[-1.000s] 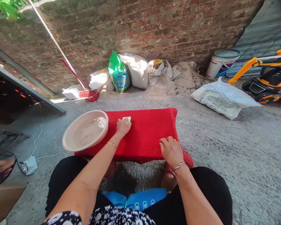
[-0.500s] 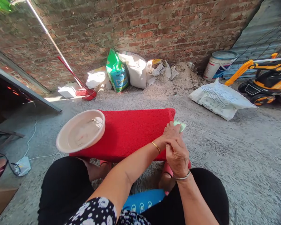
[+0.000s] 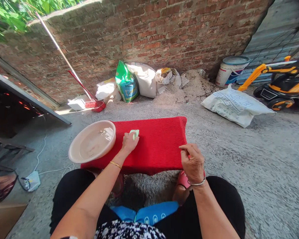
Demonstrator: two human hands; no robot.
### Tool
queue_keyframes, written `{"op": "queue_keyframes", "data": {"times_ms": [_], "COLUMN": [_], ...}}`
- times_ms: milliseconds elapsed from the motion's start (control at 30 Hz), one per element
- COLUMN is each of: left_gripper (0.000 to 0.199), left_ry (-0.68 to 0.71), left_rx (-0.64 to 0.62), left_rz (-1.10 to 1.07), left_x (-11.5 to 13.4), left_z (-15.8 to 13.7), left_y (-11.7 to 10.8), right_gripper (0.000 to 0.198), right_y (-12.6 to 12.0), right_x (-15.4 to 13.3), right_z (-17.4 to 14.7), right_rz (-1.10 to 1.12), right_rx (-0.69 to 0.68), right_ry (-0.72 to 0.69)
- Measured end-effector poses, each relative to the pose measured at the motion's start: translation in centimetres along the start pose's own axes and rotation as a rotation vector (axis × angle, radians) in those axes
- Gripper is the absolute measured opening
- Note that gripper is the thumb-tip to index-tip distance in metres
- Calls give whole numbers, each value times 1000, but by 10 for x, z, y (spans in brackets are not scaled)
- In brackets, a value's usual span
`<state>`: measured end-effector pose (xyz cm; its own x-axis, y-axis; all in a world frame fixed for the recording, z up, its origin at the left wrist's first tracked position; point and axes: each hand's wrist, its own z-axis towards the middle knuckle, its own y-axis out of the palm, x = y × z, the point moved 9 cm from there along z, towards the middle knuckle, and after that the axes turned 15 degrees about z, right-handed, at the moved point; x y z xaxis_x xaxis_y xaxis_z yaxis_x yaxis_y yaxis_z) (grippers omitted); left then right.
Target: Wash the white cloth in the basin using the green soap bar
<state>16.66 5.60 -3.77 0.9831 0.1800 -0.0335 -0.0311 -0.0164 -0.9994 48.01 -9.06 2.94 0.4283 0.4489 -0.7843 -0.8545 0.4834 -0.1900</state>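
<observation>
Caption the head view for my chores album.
Left hand presses a pale green soap bar on a red mat; right hand grips its edge.

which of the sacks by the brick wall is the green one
The green sack, standing upright left of the big white sack; the other sacks there are white or pale.

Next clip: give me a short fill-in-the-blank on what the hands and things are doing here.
1. The left hand presses a pale green bar onto the ____ textured mat.
2. The right hand grips the mat's near ____ corner.
3. The round beige plastic basin sits at the mat's ____ end.

Missing words: red; right; left
</observation>
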Motion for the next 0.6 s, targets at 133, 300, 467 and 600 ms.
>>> {"op": "queue_keyframes", "data": {"times_ms": [133,300,467,600], "left_gripper": [42,40,43,40], "left_ry": [3,203,482,742], "left_rx": [-12,-12,-53,-271], "left_rz": [34,70,-10,-163], "left_x": [7,97,215,289], "left_z": [-10,-41,-85,-113], "left_y": [9,13,14,24], "right_gripper": [21,19,17,15], "right_y": [-13,-23,-30,-35], "right_x": [1,2,2,-1], "right_z": [3,6,9,10], "right_rz": [6,-26,-49,-79], "right_rx": [64,93,108,160], "right_ry": [-39,-73,-81,-122]}}
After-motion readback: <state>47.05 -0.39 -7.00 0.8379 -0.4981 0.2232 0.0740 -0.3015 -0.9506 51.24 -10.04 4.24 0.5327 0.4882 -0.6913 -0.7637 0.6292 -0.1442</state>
